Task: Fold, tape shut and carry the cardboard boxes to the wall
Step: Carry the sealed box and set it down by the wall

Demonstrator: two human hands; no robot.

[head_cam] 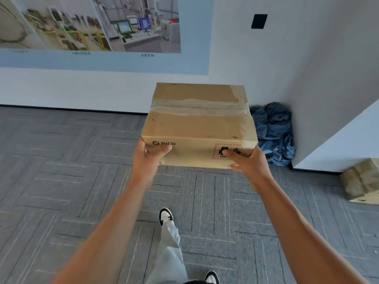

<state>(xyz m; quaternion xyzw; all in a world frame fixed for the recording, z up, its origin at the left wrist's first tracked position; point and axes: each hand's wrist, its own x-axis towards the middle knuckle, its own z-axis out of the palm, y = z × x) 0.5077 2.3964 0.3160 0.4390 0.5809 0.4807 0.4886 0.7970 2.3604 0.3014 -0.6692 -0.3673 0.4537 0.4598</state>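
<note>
Cardboard box (200,126) was folded and taped shut, held up in the air near the wall (287,58). Left hand (148,155) and right hand (245,160) gripped its near corners; setting it down was left

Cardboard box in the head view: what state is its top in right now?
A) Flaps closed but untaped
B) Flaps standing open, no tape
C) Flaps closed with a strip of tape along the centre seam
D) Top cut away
C: the cardboard box, gripped at its near corners by the left hand and the right hand, has flat closed flaps with a clear tape strip running across the seam.
</note>
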